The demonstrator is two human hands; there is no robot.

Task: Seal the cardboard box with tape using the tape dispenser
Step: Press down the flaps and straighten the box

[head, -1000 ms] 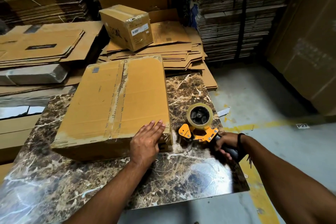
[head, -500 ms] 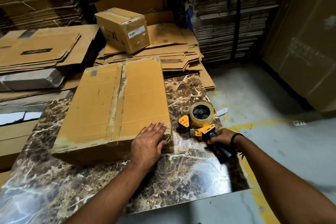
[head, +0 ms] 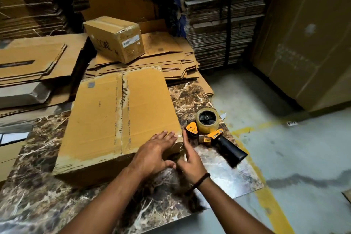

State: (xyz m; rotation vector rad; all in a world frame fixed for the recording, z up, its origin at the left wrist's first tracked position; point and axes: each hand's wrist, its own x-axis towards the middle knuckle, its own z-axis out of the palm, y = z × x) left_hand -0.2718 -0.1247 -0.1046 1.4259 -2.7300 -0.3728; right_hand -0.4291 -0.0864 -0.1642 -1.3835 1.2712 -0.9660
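Observation:
A flat brown cardboard box lies on the marble table, with a taped seam running down its top. My left hand rests flat, fingers spread, on the box's near right corner. My right hand is at that same corner, against the box's right side, fingers apart and holding nothing. The orange tape dispenser with a clear tape roll and black handle lies on the table just right of the box, apart from both hands.
A smaller sealed box sits on a heap of flattened cartons behind the table. More flat cartons lie to the left. Tall stacks of cardboard stand at the back. Grey floor with a yellow line is on the right.
My right hand has let go of the tape dispenser, which now lies on the table, and moved left to the box's near right corner. My left hand has stayed on the box.

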